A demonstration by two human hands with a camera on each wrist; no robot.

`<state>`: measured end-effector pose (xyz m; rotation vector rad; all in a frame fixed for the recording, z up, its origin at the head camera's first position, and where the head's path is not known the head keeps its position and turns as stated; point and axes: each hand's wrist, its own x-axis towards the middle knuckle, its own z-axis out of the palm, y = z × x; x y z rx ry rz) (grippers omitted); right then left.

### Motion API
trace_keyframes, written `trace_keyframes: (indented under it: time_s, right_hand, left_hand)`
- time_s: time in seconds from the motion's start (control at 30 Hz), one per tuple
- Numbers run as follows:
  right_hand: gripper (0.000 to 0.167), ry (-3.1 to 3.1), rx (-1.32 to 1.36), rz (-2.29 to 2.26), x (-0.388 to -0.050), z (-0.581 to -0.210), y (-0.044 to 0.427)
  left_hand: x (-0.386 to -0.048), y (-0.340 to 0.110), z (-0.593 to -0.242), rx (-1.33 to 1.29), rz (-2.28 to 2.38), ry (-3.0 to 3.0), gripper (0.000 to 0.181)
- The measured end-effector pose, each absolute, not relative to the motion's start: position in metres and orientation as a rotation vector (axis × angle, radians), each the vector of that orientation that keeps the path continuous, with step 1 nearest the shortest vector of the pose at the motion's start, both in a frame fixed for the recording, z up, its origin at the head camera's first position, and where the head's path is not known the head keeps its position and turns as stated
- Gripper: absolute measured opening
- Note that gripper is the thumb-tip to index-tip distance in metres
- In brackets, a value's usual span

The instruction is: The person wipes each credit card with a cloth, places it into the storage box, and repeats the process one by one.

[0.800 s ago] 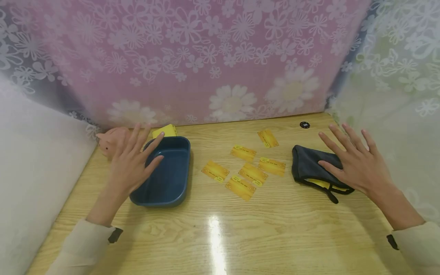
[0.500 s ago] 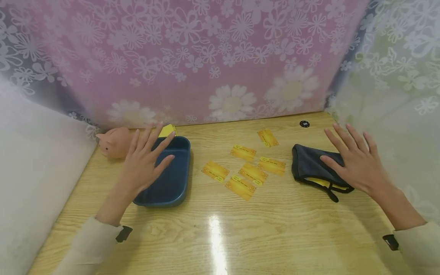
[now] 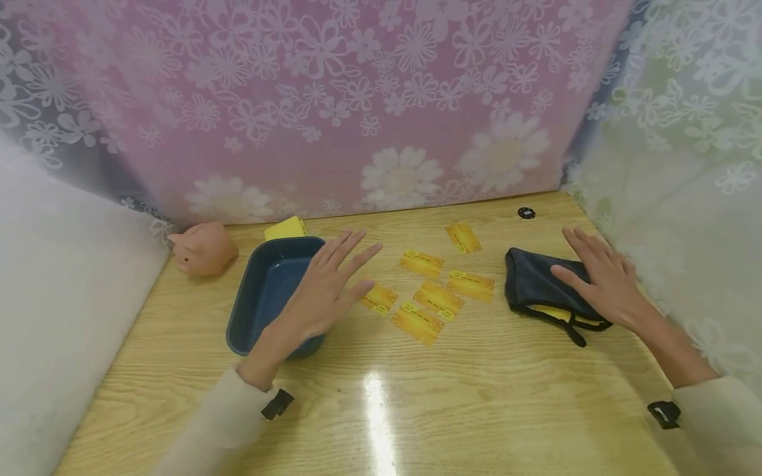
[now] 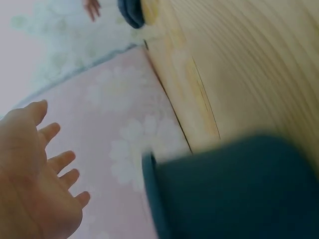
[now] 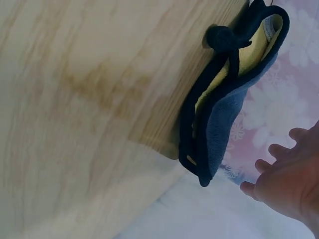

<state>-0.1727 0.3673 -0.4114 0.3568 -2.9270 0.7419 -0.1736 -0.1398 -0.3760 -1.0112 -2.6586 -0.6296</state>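
Observation:
My left hand (image 3: pixel 318 291), fingers spread, hovers over the right side of a blue plastic bin (image 3: pixel 250 311) and holds nothing. Its fingertips partly cover the leftmost of several orange-yellow cards (image 3: pixel 421 263) lying on the table. My right hand (image 3: pixel 613 281), also empty with extended fingers, is above the right end of a dark blue fabric pouch (image 3: pixel 538 277). In the right wrist view the pouch (image 5: pixel 222 124) gapes at its mouth, showing a yellow lining and a dark cord toggle (image 5: pixel 219 39). The left wrist view shows the bin (image 4: pixel 234 194) below the left hand (image 4: pixel 35 179).
A pink piggy bank (image 3: pixel 204 250) stands at the far left, and a yellow block (image 3: pixel 286 229) sits behind the bin. Near the back right lies a black round chip (image 3: pixel 526 213). Floral cloth walls (image 3: pixel 333 132) bound the wooden table (image 3: pixel 476 396) at the back and sides.
My left hand has moved right across the bin toward the cards, uncovering the piggy bank. My right hand has stayed above the pouch, turning slightly with its fingers drawn closer together.

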Motion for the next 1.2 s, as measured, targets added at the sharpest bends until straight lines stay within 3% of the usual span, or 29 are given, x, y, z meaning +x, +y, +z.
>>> trace_keyframes:
  time_s: [0.3, 0.67, 1.2]
  right_hand:
    - [0.081, -3.012, 0.366, 0.905, -0.179, -0.418, 0.368]
    - [0.081, -3.206, 0.418, 0.886, -0.193, -0.431, 0.36]
    - [0.089, -3.163, 0.389, 0.87, -0.189, -0.443, 0.36]
  left_hand:
    - [-0.18, -0.108, -0.399, -1.03, -1.017, -2.783, 0.056]
    - [-0.189, -0.087, -0.421, -1.128, -1.077, -2.949, 0.042]
    - [-0.198, -0.071, -0.44, -1.229, -0.954, -3.074, 0.052]
